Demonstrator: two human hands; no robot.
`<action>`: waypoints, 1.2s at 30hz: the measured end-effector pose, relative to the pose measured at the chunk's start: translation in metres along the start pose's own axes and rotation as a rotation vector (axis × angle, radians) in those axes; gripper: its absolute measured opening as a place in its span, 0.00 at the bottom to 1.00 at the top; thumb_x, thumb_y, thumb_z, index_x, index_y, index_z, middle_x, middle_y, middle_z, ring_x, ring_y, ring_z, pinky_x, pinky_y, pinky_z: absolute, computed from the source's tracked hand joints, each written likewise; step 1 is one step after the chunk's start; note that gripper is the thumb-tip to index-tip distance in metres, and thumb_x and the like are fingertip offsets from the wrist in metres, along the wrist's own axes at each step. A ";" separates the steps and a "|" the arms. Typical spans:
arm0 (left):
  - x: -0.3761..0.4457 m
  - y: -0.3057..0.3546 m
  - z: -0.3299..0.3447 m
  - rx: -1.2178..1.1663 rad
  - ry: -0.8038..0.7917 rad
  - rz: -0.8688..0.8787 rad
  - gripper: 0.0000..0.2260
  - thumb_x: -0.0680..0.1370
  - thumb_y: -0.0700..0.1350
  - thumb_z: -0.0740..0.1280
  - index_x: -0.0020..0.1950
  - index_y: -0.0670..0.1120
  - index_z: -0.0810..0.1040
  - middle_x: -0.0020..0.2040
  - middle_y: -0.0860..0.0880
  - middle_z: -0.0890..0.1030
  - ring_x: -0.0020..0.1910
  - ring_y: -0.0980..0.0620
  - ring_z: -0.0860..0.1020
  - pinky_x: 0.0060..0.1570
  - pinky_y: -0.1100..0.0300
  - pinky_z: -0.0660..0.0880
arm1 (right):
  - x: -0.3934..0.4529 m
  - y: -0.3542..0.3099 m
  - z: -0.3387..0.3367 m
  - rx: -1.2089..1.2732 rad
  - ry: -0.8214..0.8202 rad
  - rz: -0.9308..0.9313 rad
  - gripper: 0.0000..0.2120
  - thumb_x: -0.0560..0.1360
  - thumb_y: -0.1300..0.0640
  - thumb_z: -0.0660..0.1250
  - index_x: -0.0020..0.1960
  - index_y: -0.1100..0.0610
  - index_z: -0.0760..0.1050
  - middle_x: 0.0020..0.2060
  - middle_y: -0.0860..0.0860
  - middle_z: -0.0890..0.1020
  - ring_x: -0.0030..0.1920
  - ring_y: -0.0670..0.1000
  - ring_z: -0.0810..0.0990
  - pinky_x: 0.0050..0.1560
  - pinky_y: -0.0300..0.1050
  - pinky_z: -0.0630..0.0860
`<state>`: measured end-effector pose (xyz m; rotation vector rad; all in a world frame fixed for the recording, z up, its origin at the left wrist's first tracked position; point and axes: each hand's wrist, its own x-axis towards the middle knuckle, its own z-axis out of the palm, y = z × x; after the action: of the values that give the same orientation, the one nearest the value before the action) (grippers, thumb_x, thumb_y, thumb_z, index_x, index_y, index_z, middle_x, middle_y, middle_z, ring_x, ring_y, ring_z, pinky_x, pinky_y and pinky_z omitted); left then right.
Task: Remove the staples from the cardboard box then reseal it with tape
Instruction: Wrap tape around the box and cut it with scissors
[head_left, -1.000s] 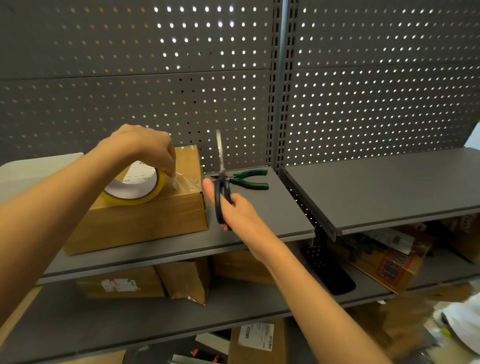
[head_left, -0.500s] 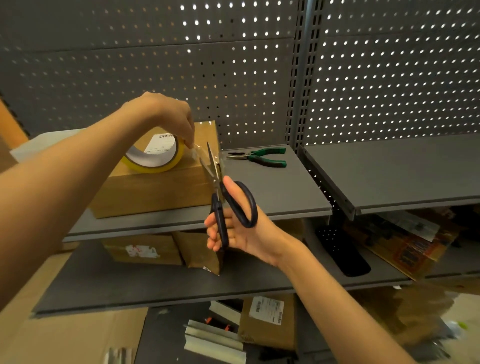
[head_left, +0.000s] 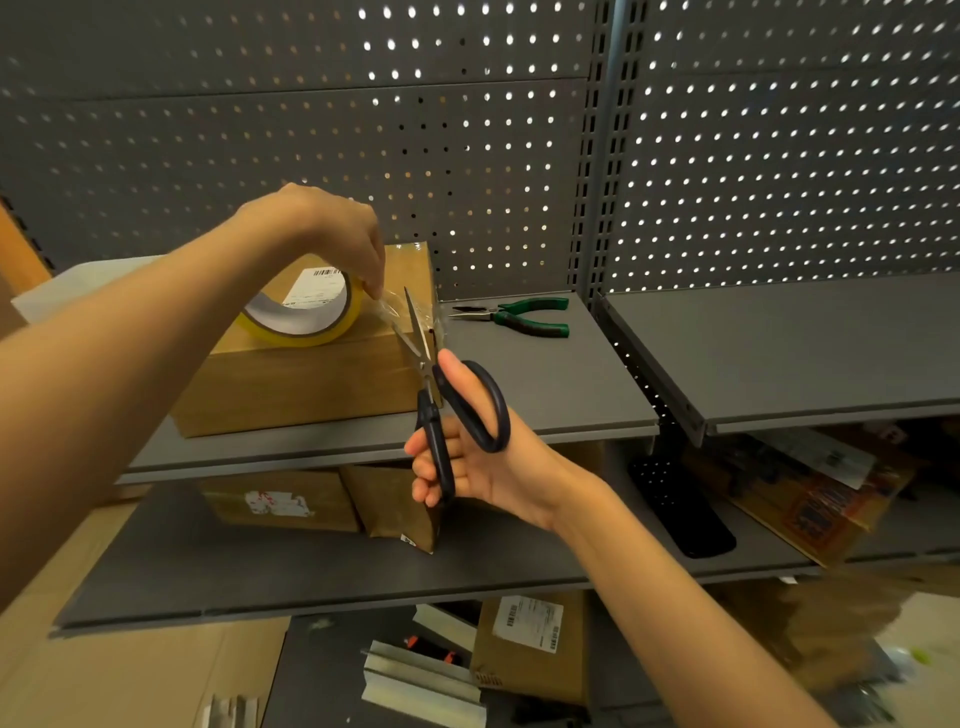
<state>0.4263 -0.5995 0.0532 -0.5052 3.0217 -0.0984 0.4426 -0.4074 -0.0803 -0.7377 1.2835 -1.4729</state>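
A brown cardboard box (head_left: 311, 384) lies on the upper grey shelf (head_left: 545, 384). On its top rests a yellowish tape roll (head_left: 306, 317), and my left hand (head_left: 322, 228) grips the roll from above, pulling a clear strip of tape (head_left: 395, 312) taut toward the box's right edge. My right hand (head_left: 467, 457) holds black-handled scissors (head_left: 441, 405) with the blades parted around that tape strip. Green-handled pliers (head_left: 519, 316) lie on the shelf just right of the box.
A perforated grey back panel (head_left: 519, 130) rises behind the shelves. Another grey shelf (head_left: 805, 343) extends to the right. Below, more cardboard boxes (head_left: 322, 504) and a black object (head_left: 680, 509) sit on a lower shelf; metal profiles (head_left: 421, 675) and a labelled box (head_left: 530, 639) lie lower still.
My right hand brought the scissors from upright beside the box down to the stretched tape, blades now parted around it. My left hand stayed on the roll.
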 end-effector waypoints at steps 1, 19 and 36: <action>0.000 0.000 0.000 0.000 0.003 -0.001 0.13 0.76 0.47 0.67 0.58 0.42 0.79 0.47 0.49 0.76 0.48 0.50 0.74 0.47 0.60 0.70 | 0.002 -0.001 0.000 0.002 0.003 0.000 0.35 0.68 0.30 0.53 0.48 0.62 0.73 0.35 0.54 0.76 0.38 0.52 0.78 0.45 0.43 0.77; 0.005 -0.005 0.000 -0.058 -0.028 0.022 0.12 0.76 0.46 0.67 0.56 0.41 0.80 0.47 0.47 0.78 0.49 0.48 0.75 0.49 0.59 0.71 | 0.014 0.004 0.017 0.071 0.054 -0.042 0.35 0.68 0.28 0.54 0.46 0.61 0.73 0.33 0.52 0.74 0.34 0.50 0.77 0.43 0.42 0.76; 0.002 -0.002 0.000 -0.039 -0.016 0.021 0.13 0.76 0.47 0.67 0.57 0.41 0.79 0.47 0.48 0.76 0.48 0.49 0.74 0.47 0.60 0.70 | 0.032 -0.008 0.028 0.070 0.230 -0.058 0.30 0.71 0.33 0.52 0.40 0.61 0.72 0.29 0.53 0.72 0.28 0.49 0.73 0.33 0.38 0.74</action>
<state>0.4255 -0.6019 0.0536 -0.4751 3.0180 -0.0341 0.4563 -0.4475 -0.0708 -0.5759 1.3837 -1.6785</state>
